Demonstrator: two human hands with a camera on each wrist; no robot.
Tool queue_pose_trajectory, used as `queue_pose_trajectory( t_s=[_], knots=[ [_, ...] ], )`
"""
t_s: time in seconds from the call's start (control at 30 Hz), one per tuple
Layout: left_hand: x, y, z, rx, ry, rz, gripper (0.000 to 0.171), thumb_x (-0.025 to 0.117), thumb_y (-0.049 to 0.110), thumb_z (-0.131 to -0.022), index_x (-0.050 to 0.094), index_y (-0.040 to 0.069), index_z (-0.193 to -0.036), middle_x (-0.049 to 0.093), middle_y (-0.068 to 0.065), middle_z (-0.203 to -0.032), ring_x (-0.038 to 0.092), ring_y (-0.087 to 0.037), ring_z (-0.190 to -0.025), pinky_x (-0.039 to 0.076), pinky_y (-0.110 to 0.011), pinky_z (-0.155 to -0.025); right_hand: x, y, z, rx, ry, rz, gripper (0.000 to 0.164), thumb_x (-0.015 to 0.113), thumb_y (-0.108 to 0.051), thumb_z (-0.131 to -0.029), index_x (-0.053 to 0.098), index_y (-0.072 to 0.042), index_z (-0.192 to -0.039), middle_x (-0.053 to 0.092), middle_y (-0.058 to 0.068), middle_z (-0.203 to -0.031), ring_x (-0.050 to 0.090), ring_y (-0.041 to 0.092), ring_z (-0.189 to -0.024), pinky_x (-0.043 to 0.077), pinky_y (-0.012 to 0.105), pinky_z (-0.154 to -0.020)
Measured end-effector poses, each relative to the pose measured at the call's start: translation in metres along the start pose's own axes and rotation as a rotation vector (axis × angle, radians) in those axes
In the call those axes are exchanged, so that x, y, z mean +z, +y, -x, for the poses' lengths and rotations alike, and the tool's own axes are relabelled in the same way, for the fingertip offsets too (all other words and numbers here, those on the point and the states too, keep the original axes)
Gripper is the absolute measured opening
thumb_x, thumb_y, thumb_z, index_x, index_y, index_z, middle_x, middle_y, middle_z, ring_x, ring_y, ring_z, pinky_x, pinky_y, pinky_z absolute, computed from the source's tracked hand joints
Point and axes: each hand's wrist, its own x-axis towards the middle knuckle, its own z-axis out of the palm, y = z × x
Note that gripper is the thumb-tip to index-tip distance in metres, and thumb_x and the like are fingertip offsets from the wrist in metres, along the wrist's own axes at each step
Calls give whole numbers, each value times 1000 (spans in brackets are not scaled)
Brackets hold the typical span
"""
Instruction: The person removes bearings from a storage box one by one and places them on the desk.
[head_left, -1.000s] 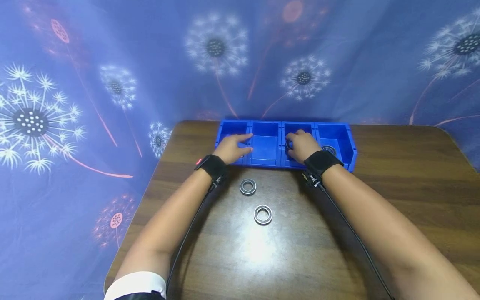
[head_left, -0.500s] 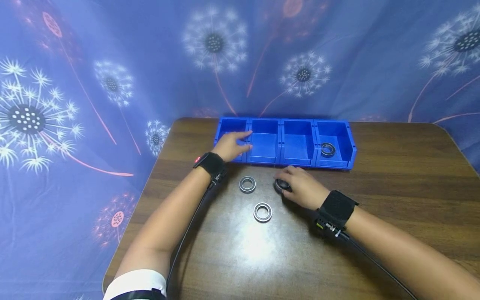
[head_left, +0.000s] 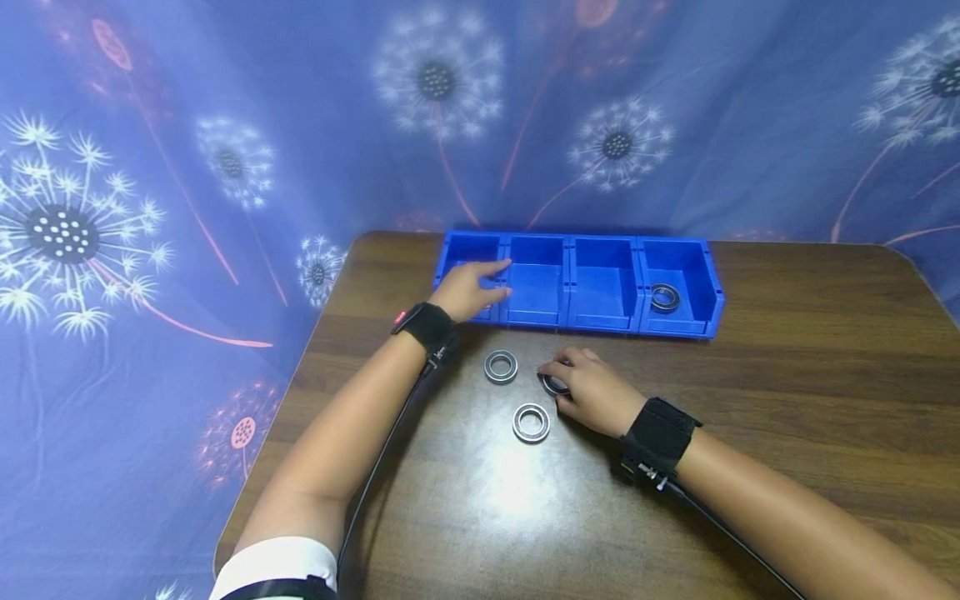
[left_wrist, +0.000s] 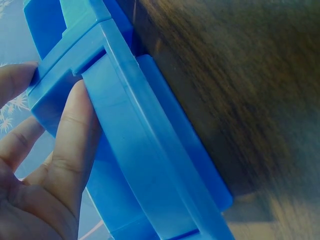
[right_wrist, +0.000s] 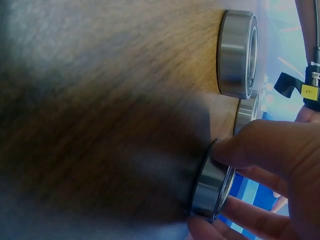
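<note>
My right hand (head_left: 596, 390) pinches a metal ball bearing (head_left: 553, 385) over the table, thumb on one side and fingers on the other. In the right wrist view this bearing (right_wrist: 210, 187) is slightly tilted, close to the wood. Two more bearings lie flat to its left, one (head_left: 501, 367) farther back and one (head_left: 531, 423) nearer. My left hand (head_left: 465, 292) is at the left end of a row of blue bins (head_left: 534, 323). Its thumb and fingers are extended and spread, touching the bin walls (left_wrist: 135, 145). A fourth ring-shaped bearing (head_left: 664, 297) lies in the rightmost bin.
The bins stand along the back of the brown wooden table (head_left: 795, 333), in front of a blue dandelion-print cloth (head_left: 525, 100). Black wrist straps (head_left: 660, 437) with cables run back along both forearms.
My right hand has come out of the third bin with a bearing, toward me onto the table, then shifted slightly left. My left hand stays at the bins.
</note>
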Motion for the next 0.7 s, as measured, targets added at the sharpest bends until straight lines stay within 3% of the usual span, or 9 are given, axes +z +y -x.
queue_pose_trajectory(
  t_s=[0.3, 0.4, 0.5, 0.7],
  knots=[
    [0, 0, 1, -21, -2, -24, 59, 63, 53, -86, 39, 48, -140, 46, 0, -144, 44, -19, -46, 47, -35, -57, 4, 1, 2, 18, 5, 27, 46, 76, -15, -76, 66, -8, -120, 60, 15, -111, 58, 31, -98, 48, 46, -86],
    [0, 0, 1, -20, 6, -19, 58, 64, 53, -86, 39, 49, -138, 47, 0, -144, 42, -18, -45, 47, -35, -55, -1, 2, 3, 26, 7, 33, 49, 77, -20, -77, 64, -10, -123, 60, 15, -115, 58, 32, -101, 49, 48, -86],
    [0, -1, 1, -19, 12, -8, 58, 64, 51, -86, 41, 48, -139, 47, 1, -143, 41, -17, -44, 47, -35, -50, -17, 6, 3, 67, 30, 28, 55, 78, -26, -78, 61, -12, -129, 59, 16, -121, 57, 34, -107, 47, 51, -89],
    [1, 0, 2, -5, 12, 9, 61, 65, 49, -87, 43, 37, -142, 47, -2, -143, 43, -17, -44, 46, -34, -47, -76, 37, 7, 226, 110, 23, 58, 74, -25, -83, 54, -13, -136, 56, 18, -126, 52, 38, -114, 43, 57, -92]
  ],
)
